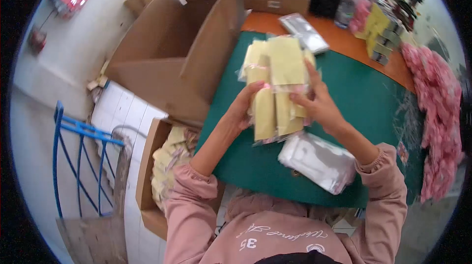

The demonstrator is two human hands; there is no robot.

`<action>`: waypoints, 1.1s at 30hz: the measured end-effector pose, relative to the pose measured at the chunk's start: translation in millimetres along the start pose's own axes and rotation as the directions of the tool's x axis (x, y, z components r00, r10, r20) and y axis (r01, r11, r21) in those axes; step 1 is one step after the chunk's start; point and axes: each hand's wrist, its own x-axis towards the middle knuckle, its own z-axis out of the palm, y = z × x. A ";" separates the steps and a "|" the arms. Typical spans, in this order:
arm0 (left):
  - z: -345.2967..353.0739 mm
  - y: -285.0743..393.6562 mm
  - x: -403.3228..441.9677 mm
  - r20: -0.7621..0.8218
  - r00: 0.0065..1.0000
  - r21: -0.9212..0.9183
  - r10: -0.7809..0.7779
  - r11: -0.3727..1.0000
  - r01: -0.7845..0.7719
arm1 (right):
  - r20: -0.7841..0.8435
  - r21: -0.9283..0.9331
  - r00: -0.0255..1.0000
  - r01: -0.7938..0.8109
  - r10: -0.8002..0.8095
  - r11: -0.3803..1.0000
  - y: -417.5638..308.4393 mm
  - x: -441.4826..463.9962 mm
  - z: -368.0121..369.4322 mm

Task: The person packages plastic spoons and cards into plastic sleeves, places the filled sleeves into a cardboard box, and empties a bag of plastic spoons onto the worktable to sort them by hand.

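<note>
Between my two hands is a bundle of yellow cards in clear plastic bags [286, 62], held over the green table mat [236, 165]. My left hand [244, 102] closes on the bundle's left side, with the thumb on top. On the right side my right hand [319, 99] grips it with the fingers along the edge and the thumb across the front. Bits of pink show inside the bags. Just below the bundle lies a stack of clear plastic bags [317, 160]. Another pack of clear bags [305, 32] rests beyond the bundle.
A large open cardboard box [157, 82] stands to the left. Below it, a smaller carton [147, 210] holds many yellow-carded packets [169, 165]. A blue hand truck [81, 165] is at far left. Pink material [437, 121] drapes the table's right edge; a bottle [347, 5] stands behind.
</note>
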 end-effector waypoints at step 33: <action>-496.8 -239.5 -579.4 -0.900 -0.166 0.351 0.403 0.896 0.273 | 0.822 -0.120 0.512 0.584 -0.250 0.802 37.4 -168.5 519.1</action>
